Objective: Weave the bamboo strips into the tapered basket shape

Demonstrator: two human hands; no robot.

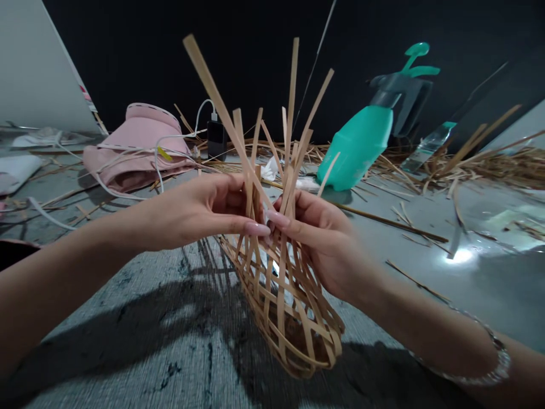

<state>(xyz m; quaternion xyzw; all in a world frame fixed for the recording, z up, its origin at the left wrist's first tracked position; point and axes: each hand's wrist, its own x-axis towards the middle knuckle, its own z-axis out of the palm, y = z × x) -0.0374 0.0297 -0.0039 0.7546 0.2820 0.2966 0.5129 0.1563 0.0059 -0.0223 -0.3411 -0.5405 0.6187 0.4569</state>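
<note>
Pale bamboo strips fan upward from a half-woven basket [283, 309] held between both hands, above a grey woven mat [128, 335]. The left hand [200, 213] closes narrowly around the strips from one side, its long-nailed fingertips [258, 229] pressing in, while the right hand [317, 244] pinches them from the other, a bracelet [500, 363] at its wrist. Both forearms reach in from the sides, almost level. From here, I'd want that pressure even, so the loose strips [290, 96] stay bunched and the weave stays snug. Behind lie a pink fabric hat [136, 150], a black charger [216, 139], a teal pump sprayer [357, 150] and dried straw [481, 170].
</note>
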